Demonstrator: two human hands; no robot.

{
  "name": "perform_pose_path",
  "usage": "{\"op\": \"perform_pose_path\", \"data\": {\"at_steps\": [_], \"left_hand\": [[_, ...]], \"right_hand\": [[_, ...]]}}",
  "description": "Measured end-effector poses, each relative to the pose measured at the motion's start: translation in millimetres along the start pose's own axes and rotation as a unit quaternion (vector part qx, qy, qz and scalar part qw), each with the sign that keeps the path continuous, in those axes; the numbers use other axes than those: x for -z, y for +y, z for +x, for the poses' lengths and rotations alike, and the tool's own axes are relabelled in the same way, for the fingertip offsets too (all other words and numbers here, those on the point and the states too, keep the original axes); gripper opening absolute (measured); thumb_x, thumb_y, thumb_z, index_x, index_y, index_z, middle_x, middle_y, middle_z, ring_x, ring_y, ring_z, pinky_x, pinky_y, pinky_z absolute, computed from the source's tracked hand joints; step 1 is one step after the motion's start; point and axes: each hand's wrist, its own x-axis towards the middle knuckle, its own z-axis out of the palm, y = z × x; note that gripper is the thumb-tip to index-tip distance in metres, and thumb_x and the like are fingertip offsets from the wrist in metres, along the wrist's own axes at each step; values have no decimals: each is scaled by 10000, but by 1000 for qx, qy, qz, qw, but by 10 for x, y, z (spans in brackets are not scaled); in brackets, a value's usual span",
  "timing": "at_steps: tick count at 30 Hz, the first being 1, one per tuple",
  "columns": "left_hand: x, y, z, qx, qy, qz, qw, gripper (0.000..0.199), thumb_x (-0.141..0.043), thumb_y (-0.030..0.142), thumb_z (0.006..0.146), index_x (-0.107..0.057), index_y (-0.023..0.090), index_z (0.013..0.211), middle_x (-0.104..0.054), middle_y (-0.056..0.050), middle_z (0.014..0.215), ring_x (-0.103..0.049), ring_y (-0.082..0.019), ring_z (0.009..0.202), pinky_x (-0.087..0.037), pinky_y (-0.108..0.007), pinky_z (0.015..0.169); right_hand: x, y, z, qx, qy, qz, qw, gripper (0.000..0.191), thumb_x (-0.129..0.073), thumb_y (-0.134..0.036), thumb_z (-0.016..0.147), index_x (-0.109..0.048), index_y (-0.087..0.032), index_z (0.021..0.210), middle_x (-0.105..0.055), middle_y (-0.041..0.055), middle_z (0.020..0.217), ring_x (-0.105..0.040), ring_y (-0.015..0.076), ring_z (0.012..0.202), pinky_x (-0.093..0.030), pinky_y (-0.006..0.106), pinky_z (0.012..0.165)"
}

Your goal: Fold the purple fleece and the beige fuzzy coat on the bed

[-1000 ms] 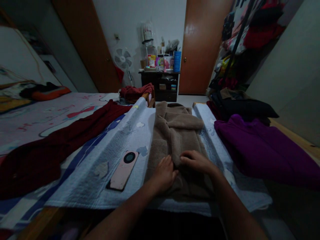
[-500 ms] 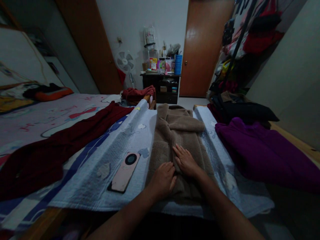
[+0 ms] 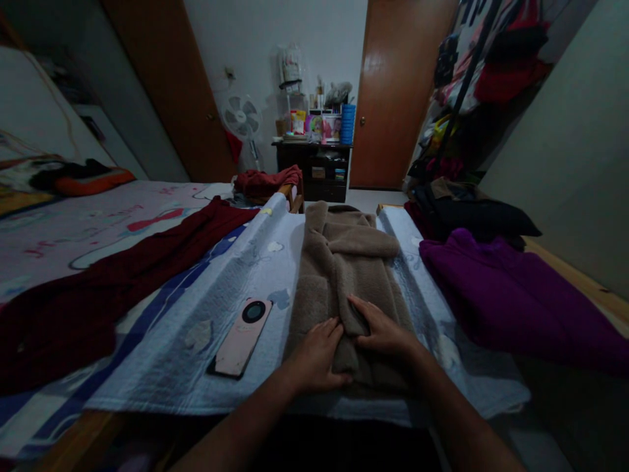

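Note:
A brown fleecy coat (image 3: 361, 269) lies folded lengthwise in front of me, its sleeve laid across the upper part. Toward its near end, my left hand (image 3: 317, 357) rests on the left side, with the fingers and thumb closed around a bunched fold. Across from it, my right hand (image 3: 386, 328) curls over the raised front edge, thumb and fingers about the cloth. The fingertips of both hands are partly sunk in the fabric. Left of the coat, a pink phone (image 3: 243, 337) lies face down, its round black camera ring on top.
Beneath the coat is a light blue quilted cover (image 3: 191, 314). Dark red clothing (image 3: 128, 275) stretches along the bed at left. At right sit a folded purple garment (image 3: 511, 288) and a dark clothes stack (image 3: 472, 210). A fan (image 3: 242, 118) and a cabinet (image 3: 312, 174) stand at the back.
My right hand has gone from lying flat on the coat to curling around its front edge, slightly nearer me. My left hand's thumb has spread, and cloth now bunches between the hands.

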Motion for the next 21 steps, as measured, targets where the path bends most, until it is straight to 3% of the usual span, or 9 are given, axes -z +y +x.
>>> {"op": "perform_pose_path", "data": {"at_steps": [4,7,9,13,16,21], "left_hand": [[6,-20,-10,-14,11,-13,1000,903,-735,367,668,-340,143,1448,-355,-178,1522,-327,-321,1407,-296,-467,1159],[32,-38,-15,-2,-3,-32,999,899,-731,443,692,-351,143,1449,-332,-176,1538,-310,-315,1418,-301,-465,1159],[55,-52,-11,11,-15,-46,999,852,-696,477,738,-360,150,1449,-342,-162,1538,-325,-290,1415,-310,-440,1157],[48,-63,0,25,-28,-28,999,796,-674,364,760,-362,118,1449,-337,-177,1536,-312,-273,1423,-285,-410,1170],[0,-13,2,27,-23,-9,999,853,-692,324,713,-335,119,1460,-314,-184,1544,-289,-286,1430,-273,-421,1174],[-55,194,27,57,-12,23,998,804,-727,438,671,-429,252,1394,-316,-145,1540,-300,-383,1407,-289,-525,1136]], "right_hand": [[-31,-7,-10,1,15,-4,1000,900,-610,-194,649,-309,-116,1494,-321,175,1541,-302,292,1419,-230,491,1165],[-26,-19,-26,7,21,11,1000,846,-575,-206,673,-339,-108,1479,-328,167,1540,-299,291,1421,-229,502,1165],[-11,-32,-40,9,33,37,999,768,-534,-216,711,-385,-128,1459,-367,144,1525,-326,284,1409,-244,501,1161],[8,-58,-51,-24,77,88,993,624,-414,-193,777,-487,-155,1396,-499,106,1439,-436,246,1342,-304,452,1143],[-35,-26,-42,-16,77,71,994,671,-475,-198,737,-471,-136,1406,-492,123,1442,-443,261,1334,-313,454,1137],[-190,116,-25,28,87,4,996,815,-586,-183,622,-443,-127,1422,-402,156,1502,-355,314,1389,-225,529,1158]]}}
